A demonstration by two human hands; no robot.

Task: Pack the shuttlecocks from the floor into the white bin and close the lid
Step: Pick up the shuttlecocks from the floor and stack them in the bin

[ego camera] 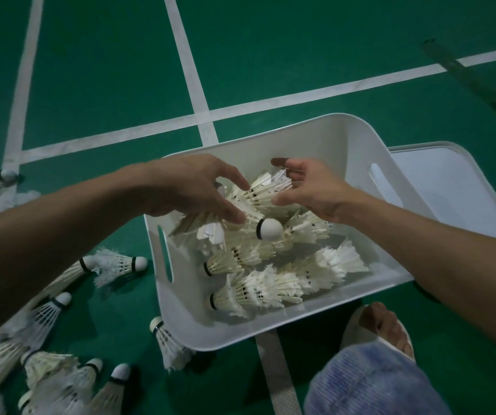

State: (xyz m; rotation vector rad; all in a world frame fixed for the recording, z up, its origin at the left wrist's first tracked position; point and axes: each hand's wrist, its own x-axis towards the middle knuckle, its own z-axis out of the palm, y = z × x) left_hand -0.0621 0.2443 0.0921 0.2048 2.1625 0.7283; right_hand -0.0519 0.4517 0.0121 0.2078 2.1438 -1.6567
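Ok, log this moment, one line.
left hand, right hand: holding shuttlecock stack over white bin | lid: off, beside bin | floor shuttlecocks: unpacked

Beneath the left hand (192, 187) and right hand (309, 187), the white bin (345, 136) is open but crowded by shuttlecocks (258, 289). Beyond both hands, bare floor (106, 70) is left; loose shuttlecocks (115, 265) are scattered under the left forearm.
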